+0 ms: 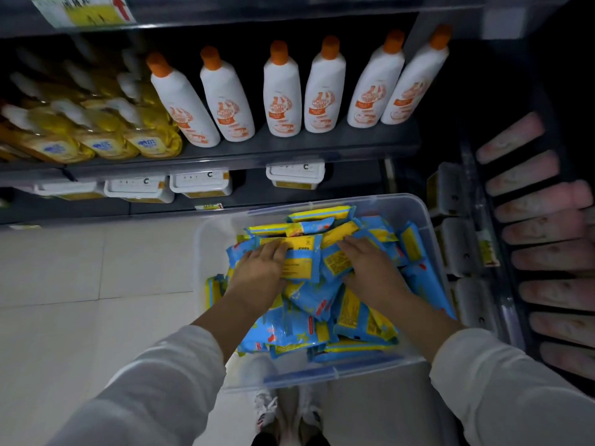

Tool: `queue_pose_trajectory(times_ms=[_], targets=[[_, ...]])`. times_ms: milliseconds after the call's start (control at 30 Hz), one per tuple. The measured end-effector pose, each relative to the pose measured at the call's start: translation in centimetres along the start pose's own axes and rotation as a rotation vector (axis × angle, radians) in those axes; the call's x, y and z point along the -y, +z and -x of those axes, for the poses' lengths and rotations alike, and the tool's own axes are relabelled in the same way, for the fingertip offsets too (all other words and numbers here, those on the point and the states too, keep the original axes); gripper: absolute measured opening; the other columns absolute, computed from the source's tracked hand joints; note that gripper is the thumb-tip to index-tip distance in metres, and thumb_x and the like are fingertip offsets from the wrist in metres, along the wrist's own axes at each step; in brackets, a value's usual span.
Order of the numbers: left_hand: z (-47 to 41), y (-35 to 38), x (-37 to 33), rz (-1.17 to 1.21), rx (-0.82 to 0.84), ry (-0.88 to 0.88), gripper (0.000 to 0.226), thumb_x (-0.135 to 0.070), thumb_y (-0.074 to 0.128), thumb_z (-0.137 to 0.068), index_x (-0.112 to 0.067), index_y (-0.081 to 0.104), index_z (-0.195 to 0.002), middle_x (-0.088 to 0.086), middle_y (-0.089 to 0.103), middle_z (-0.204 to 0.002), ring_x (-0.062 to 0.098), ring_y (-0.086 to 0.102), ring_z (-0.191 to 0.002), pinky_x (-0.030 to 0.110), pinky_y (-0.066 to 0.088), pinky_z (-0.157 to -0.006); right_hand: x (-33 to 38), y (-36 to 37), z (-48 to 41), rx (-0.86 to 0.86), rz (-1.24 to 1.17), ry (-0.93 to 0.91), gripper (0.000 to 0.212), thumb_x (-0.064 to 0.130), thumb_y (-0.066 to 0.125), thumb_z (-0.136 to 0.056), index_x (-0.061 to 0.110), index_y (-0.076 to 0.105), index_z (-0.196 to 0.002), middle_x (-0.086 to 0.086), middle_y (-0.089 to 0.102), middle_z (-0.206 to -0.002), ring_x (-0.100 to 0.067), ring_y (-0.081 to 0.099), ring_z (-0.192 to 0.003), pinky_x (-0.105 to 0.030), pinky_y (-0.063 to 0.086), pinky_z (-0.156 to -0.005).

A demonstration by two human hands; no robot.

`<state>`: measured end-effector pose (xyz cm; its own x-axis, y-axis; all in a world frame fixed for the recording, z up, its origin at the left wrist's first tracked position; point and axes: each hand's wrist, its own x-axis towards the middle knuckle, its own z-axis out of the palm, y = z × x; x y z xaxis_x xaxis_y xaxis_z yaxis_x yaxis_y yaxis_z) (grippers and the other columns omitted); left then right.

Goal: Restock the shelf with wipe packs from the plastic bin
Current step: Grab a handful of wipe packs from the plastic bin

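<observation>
A clear plastic bin [415,214] stands on the floor in front of the shelf, heaped with several blue-and-yellow wipe packs [351,313]. Both my hands are down in the pile. My left hand [260,268] lies on the left side of a yellow-labelled pack [299,262], fingers curving over its edge. My right hand [367,268] lies on the packs just to the right, fingers spread forward over a yellow label. Whether either hand fully grips a pack is hidden by the pile.
The dark shelf [289,146] above carries white bottles with orange caps [281,91] and yellow refill pouches [106,130]. White tubs [199,183] sit on the lower shelf. To the right, a rack holds pink packs [547,226]. Pale floor tiles [96,268] lie left of the bin.
</observation>
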<state>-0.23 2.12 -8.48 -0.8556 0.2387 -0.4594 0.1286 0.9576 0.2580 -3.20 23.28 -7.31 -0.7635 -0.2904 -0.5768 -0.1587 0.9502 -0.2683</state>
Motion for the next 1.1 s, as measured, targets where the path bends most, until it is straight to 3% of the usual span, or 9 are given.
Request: queue_pose_trajectory(times_ms=[200,367,500,633,700,833,933,1000,1100], targets=[[0.3,-0.9,-0.1,0.386,-0.061,-0.146,0.052,-0.022,0.048,-0.095,-0.019,0.031,-0.144,0.012,0.05,-0.134,0.031,0.049,-0.117,0.034,0.041,-0.087,0.2,-0.1,0.0,-0.061,-0.001,0.02,0.054,0.035,0.053,-0.093,0.022,0.035,-0.143,-0.002,0.038,-0.145,-0.028,0.039,-0.13,-0.043,0.031,-0.11],[1.7,-2.7,0.1,0.617,-0.237,-0.212,0.032,-0.02,0.049,-0.096,-0.013,0.046,-0.127,0.009,0.059,-0.088,0.035,0.06,-0.083,0.031,0.038,-0.063,1.0,-0.1,0.1,-0.001,0.091,0.037,0.073,0.035,0.063,-0.087,0.025,0.022,-0.147,-0.001,0.022,-0.149,-0.029,0.022,-0.137,-0.045,0.029,-0.109],[2.6,-3.8,1.0,0.841,-0.282,-0.278,0.023,-0.022,0.05,-0.095,-0.014,0.045,-0.116,0.005,0.063,-0.094,0.024,0.063,-0.084,0.039,0.052,-0.074,1.7,0.3,-0.5,-0.103,0.062,0.037,0.056,0.015,0.054,-0.092,0.018,0.031,-0.143,-0.003,0.033,-0.148,-0.027,0.026,-0.137,-0.04,0.023,-0.112],[3.0,-3.9,2.3,0.998,-0.309,-0.341,0.021,-0.023,0.054,-0.094,-0.017,0.047,-0.113,-0.006,0.06,-0.085,0.01,0.061,-0.074,0.028,0.054,-0.064,1.4,-0.4,-0.4,-0.14,-0.077,-0.003,0.041,0.012,0.049,-0.094,0.017,0.047,-0.134,-0.004,0.046,-0.136,-0.028,0.04,-0.125,-0.039,0.032,-0.107],[3.3,-3.9,2.6,1.07,-0.306,-0.373,0.021,-0.023,0.055,-0.093,-0.017,0.049,-0.113,-0.004,0.061,-0.089,0.011,0.061,-0.077,0.024,0.051,-0.063,1.5,-1.1,0.1,-0.161,-0.12,-0.041,0.036,0.014,0.046,-0.096,0.017,0.051,-0.131,-0.004,0.05,-0.131,-0.028,0.044,-0.119,-0.038,0.04,-0.098],[4.1,-4.3,2.8,1.139,-0.273,-0.381,0.02,-0.023,0.057,-0.092,-0.017,0.051,-0.11,0.004,0.063,-0.098,0.02,0.063,-0.086,0.035,0.053,-0.073,2.3,-2.8,1.0,-0.191,-0.143,-0.031,0.032,0.024,0.044,-0.098,0.012,0.054,-0.126,-0.01,0.055,-0.124,-0.031,0.052,-0.11,-0.038,0.044,-0.081],[4.9,-4.9,2.7,1.159,-0.282,-0.385,0.016,-0.022,0.057,-0.092,-0.019,0.05,-0.106,0.0,0.062,-0.093,0.017,0.063,-0.083,0.034,0.053,-0.071,3.0,-4.0,1.3,-0.251,-0.28,0.034,0.024,0.025,0.046,-0.097,0.006,0.056,-0.108,-0.013,0.06,-0.097,-0.034,0.054,-0.09,-0.035,0.035,-0.068],[5.2,-5.2,2.7,1.182,-0.299,-0.389,0.015,-0.022,0.056,-0.092,-0.018,0.049,-0.106,-0.001,0.061,-0.092,0.017,0.063,-0.083,0.033,0.054,-0.069,3.3,-4.7,1.6,-0.266,-0.422,0.115,0.02,0.024,0.048,-0.097,0.01,0.049,-0.082,-0.005,0.049,-0.072,-0.028,0.047,-0.074,-0.032,0.027,-0.062],[5.7,-5.7,2.5,1.244,-0.315,-0.402,0.017,-0.023,0.056,-0.093,-0.018,0.05,-0.108,-0.005,0.062,-0.092,0.009,0.063,-0.08,0.02,0.051,-0.055,3.9,-5.4,2.1,-0.271,-0.688,0.189,0.031,0.022,0.051,-0.095,0.001,0.045,-0.074,-0.017,0.051,-0.072,-0.033,0.05,-0.07,-0.035,0.033,-0.064]])
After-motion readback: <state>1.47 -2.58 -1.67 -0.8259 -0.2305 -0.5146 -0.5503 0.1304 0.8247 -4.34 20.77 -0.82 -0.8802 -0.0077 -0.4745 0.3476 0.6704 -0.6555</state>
